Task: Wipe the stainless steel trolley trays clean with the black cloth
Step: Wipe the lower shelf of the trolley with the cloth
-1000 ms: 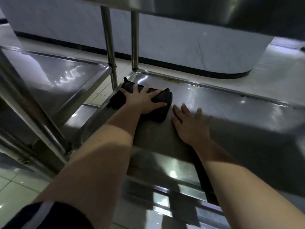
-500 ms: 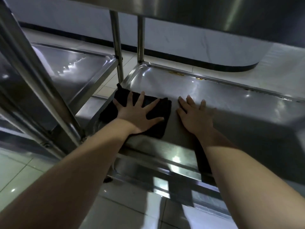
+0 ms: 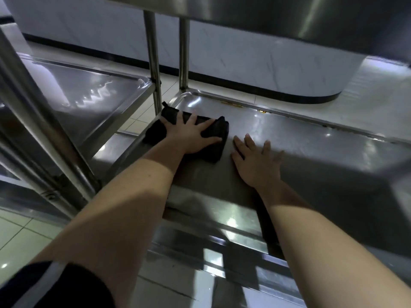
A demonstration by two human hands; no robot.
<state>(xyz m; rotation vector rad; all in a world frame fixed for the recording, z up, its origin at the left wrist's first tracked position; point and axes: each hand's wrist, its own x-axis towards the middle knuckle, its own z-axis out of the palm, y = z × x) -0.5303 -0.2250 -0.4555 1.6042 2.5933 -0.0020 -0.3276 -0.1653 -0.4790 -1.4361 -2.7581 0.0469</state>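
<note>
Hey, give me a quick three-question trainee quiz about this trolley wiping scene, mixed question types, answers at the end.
1. True or false: the left hand presses the black cloth flat on the shiny stainless steel tray.
2. The right hand is: A gripping the cloth; B resting open on bare steel; C raised in the air.
3. Fill in: the cloth lies at the tray's ___ end.
Key: 1 true; 2 B; 3 left.
</note>
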